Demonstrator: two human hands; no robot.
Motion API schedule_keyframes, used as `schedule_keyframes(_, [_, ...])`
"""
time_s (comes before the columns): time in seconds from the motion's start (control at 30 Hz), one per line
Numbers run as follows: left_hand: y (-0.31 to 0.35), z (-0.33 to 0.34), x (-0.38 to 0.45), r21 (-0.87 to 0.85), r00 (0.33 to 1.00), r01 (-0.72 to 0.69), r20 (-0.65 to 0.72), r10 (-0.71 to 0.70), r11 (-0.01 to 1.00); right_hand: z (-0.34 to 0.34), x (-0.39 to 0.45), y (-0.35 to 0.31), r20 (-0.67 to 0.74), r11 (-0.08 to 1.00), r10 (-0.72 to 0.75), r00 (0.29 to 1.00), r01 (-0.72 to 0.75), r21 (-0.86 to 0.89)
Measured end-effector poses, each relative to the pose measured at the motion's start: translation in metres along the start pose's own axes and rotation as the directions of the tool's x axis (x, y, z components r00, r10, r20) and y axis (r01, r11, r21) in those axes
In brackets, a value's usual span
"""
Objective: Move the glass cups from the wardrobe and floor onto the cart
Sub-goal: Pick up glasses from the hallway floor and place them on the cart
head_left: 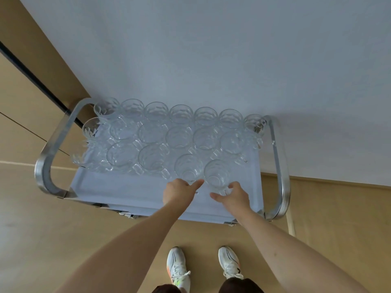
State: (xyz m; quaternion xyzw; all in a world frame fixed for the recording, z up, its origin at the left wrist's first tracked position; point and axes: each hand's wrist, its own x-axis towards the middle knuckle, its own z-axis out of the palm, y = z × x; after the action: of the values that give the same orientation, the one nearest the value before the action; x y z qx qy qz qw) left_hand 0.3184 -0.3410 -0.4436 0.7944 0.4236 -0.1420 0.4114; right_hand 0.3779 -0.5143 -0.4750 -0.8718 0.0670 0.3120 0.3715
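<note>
My left hand [179, 192] curled at one glass cup [187, 169], thumb extended, grip unclear; my right hand [232, 197] fingers round neighbouring cup [218, 174]; both on cart [127, 193], rows of cups behind

Cups [179, 136] crowd the far two-thirds of the cart [135, 193] tray, seemingly touching, with no gap for a hand. The near strip is bare, widest at the left. Steel handles [54, 144] rise at both ends; a wall [211, 49] closes the far side.
</note>
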Motion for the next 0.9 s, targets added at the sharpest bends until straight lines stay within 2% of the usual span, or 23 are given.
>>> schedule_keyframes(0.07, [0.001,-0.009,0.002,0.267,0.973,-0.104,-0.172,0.154,0.958,-0.004,0.001,-0.004,-0.054,0.995,-0.086,0.995,0.083,-0.047])
schedule_keyframes(0.13, [0.0,-0.016,0.008,0.323,0.905,-0.245,-0.262,0.335,0.914,-0.006,0.003,-0.011,-0.099,0.983,-0.178,0.979,0.172,-0.061])
schedule_keyframes(0.17, [-0.002,-0.018,0.012,0.322,0.863,-0.338,-0.27,0.428,0.884,-0.007,0.005,-0.014,-0.111,0.978,-0.207,0.972,0.2,-0.065])
schedule_keyframes(0.23, [0.0,-0.024,0.022,0.369,0.829,-0.458,-0.152,0.539,0.809,-0.009,0.007,-0.016,-0.118,0.974,-0.225,0.967,0.22,-0.055])
schedule_keyframes(0.33, [0.008,-0.03,0.036,0.503,0.824,-0.533,0.126,0.552,0.68,-0.014,0.012,-0.017,-0.098,0.971,-0.241,0.966,0.24,-0.026])
schedule_keyframes(0.43, [0.01,-0.029,0.046,0.576,0.801,-0.567,0.218,0.557,0.589,-0.02,0.015,-0.02,-0.064,0.966,-0.254,0.965,0.256,0.021])
schedule_keyframes(0.53, [0.015,-0.032,0.048,0.541,0.795,-0.578,0.204,0.572,0.611,-0.023,0.017,-0.022,-0.055,0.964,-0.258,0.965,0.261,0.058])
schedule_keyframes(0.63, [0.019,-0.041,0.049,0.51,0.821,-0.548,0.176,0.543,0.663,-0.021,0.02,-0.025,-0.05,0.959,-0.27,0.962,0.274,0.079])
schedule_keyframes(0.73, [0.02,-0.046,0.048,0.537,0.841,-0.507,0.139,0.522,0.674,-0.018,0.022,-0.031,-0.041,0.954,-0.281,0.959,0.283,0.098])
schedule_keyframes(0.9, [0.022,-0.041,0.044,0.555,0.872,-0.405,-0.004,0.489,0.727,-0.016,0.025,-0.035,-0.056,0.963,-0.255,0.965,0.259,0.076])
